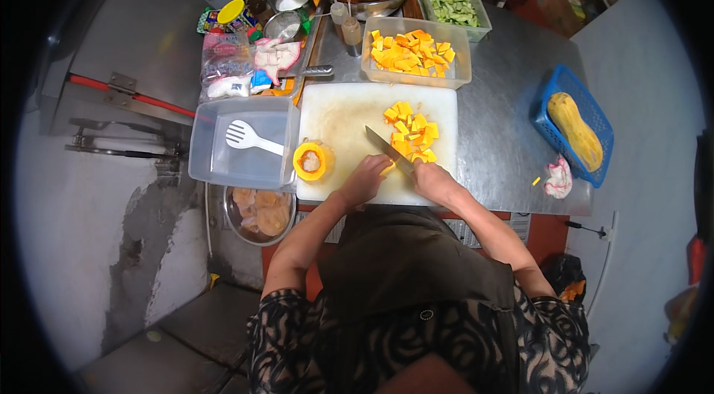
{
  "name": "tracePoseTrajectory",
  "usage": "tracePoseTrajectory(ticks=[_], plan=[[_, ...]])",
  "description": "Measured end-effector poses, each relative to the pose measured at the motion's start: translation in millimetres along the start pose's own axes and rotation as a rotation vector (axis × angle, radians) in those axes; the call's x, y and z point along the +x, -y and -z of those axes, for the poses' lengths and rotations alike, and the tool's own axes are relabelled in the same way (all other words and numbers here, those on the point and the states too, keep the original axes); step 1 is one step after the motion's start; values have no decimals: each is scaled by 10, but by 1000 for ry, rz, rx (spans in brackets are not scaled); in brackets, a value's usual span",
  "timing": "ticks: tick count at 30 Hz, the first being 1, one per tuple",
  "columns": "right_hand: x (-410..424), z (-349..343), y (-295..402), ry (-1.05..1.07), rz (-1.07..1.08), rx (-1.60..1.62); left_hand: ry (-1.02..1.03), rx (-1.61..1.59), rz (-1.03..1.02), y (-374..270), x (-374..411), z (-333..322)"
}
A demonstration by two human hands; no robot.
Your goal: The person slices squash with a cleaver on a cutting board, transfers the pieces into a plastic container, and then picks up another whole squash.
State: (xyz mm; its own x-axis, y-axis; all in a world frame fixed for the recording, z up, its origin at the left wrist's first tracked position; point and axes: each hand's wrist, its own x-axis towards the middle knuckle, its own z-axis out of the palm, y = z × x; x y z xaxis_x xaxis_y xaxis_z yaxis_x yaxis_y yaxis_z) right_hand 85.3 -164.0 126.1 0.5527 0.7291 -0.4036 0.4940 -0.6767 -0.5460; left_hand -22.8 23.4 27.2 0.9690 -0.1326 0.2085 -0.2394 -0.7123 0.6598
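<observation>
My right hand (434,181) grips a kitchen knife (385,146), its blade pointing away to the upper left over a white cutting board (340,109). Just left of the blade, my left hand (365,177) holds a small piece of orange squash (389,169) against the board. Cut squash chunks (410,129) lie in a loose pile on the board's right side, beyond the knife. At the board's left edge stands a hollowed squash section (311,162) with its round opening facing up.
Beyond the board are a plastic tub (418,80) of squash pieces, a tub (479,32) of cut green vegetable and a steel bowl (404,3) of brown liquid. An empty-looking tub (203,140) holds a white slotted turner (242,136). Rightward, a blue basket (549,121) holds a whole squash (574,129).
</observation>
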Motion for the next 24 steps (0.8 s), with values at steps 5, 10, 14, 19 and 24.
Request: tracePoseTrajectory(ticks=[5, 10, 14, 19, 24], plan=[[226, -427, -137, -83, 10, -17, 30, -3, 82, -36, 13, -5], [297, -566, -112, -178, 10, 73, -1, 57, 34, -21, -77, 42], [380, -322, -187, -87, 44, -2, -18, 157, -59, 18, -50, 139], [45, 51, 138, 1, 52, -60, -26, 110, -24, 43, -75, 74], [31, -119, 38, -11, 18, -65, -44, 69, 8, -66, -26, 84]])
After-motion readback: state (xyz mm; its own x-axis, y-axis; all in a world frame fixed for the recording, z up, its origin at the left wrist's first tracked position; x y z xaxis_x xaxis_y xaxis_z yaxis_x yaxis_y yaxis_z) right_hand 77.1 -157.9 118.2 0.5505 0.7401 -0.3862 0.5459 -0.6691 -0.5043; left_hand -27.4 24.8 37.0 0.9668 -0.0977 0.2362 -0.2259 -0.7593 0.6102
